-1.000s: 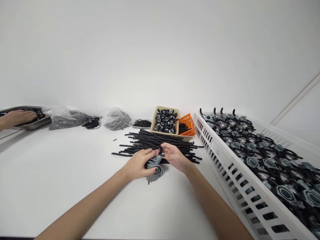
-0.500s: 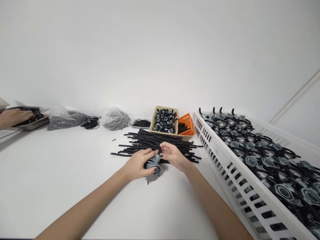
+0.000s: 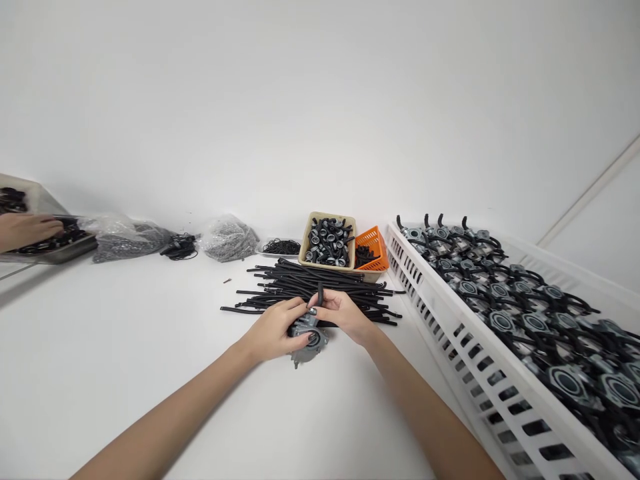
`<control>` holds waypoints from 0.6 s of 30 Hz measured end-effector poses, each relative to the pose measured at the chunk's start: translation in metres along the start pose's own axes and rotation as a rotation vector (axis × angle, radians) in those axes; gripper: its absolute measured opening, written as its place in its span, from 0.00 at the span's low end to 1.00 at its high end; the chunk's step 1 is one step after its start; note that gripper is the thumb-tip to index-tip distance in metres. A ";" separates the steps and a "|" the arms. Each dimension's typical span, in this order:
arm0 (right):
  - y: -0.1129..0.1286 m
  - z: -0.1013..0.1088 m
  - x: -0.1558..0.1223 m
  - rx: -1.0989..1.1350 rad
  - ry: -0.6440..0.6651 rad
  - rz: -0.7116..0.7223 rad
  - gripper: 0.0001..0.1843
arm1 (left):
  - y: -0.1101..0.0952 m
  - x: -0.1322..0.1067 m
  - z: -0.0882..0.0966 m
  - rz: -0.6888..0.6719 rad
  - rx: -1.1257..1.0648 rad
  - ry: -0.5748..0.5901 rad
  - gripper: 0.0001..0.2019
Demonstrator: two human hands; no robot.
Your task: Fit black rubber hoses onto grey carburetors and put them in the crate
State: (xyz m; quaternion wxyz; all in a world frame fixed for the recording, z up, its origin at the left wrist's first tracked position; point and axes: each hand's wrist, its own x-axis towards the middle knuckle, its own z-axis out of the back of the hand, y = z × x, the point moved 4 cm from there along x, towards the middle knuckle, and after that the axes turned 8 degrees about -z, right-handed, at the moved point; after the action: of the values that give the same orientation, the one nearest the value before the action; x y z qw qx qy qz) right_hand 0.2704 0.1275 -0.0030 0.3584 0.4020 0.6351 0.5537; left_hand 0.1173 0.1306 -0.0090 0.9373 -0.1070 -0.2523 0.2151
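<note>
Grey cast-metal carburetor body [image 3: 314,341]

Grey metal carburetor [image 3: 306,340], black hose end [image 3: 320,293] upright

Wall [image 3: 320,113]: plain, smooth white, filling the upper half of the view.
Seam [image 3: 590,190]: a thin, pale diagonal line crossing the white surface at far right.
Counter [image 3: 125,327]: broad, matte white, meeting the wall along a soft line.
Light: bright and even, with only faint, soft shadows.
</note>
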 end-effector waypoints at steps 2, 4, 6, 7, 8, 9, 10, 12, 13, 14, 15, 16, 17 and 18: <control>0.000 0.000 0.000 -0.003 0.005 -0.001 0.15 | 0.000 0.000 0.000 -0.002 -0.007 0.002 0.16; -0.001 0.002 0.000 -0.007 0.012 0.001 0.15 | -0.001 0.001 0.000 -0.006 -0.007 0.003 0.17; -0.004 0.004 0.001 -0.010 0.021 0.009 0.14 | -0.002 0.002 0.001 -0.008 -0.001 0.003 0.17; -0.005 0.005 0.001 -0.009 0.027 0.016 0.14 | -0.003 0.002 0.001 -0.010 0.001 0.002 0.16; -0.007 0.006 0.001 -0.004 0.035 0.024 0.14 | -0.003 0.002 0.001 -0.012 0.000 0.000 0.16; -0.007 0.007 0.002 0.007 0.044 0.030 0.14 | -0.004 0.003 0.001 -0.012 -0.004 -0.004 0.16; -0.008 0.008 0.002 0.020 0.052 0.036 0.13 | -0.004 0.003 0.001 -0.013 -0.010 -0.007 0.16; -0.008 0.008 0.002 0.041 0.058 0.040 0.12 | -0.005 0.002 0.002 -0.013 -0.018 -0.011 0.15; -0.008 0.008 0.002 0.049 0.059 0.038 0.12 | -0.005 0.002 0.002 -0.013 -0.019 -0.012 0.15; -0.008 0.008 0.002 0.055 0.059 0.034 0.13 | -0.005 0.002 0.002 -0.013 -0.018 -0.011 0.14; -0.007 0.008 0.002 0.061 0.060 0.029 0.13 | -0.005 0.002 0.002 -0.014 -0.018 -0.010 0.14; -0.007 0.007 0.002 0.067 0.062 0.024 0.13 | -0.005 0.002 0.002 -0.014 -0.018 -0.007 0.14; -0.007 0.007 0.002 0.075 0.064 0.020 0.14 | -0.004 0.002 0.002 -0.013 -0.019 -0.004 0.14; -0.006 0.007 0.002 0.081 0.065 0.018 0.14 | -0.004 0.002 0.001 -0.013 -0.020 0.000 0.15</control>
State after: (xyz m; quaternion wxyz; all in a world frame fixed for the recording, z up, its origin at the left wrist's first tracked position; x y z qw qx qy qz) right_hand 0.2756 0.1319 -0.0101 0.3160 0.4038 0.6646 0.5435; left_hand 0.1198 0.1282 -0.0059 0.9375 -0.1149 -0.2552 0.2066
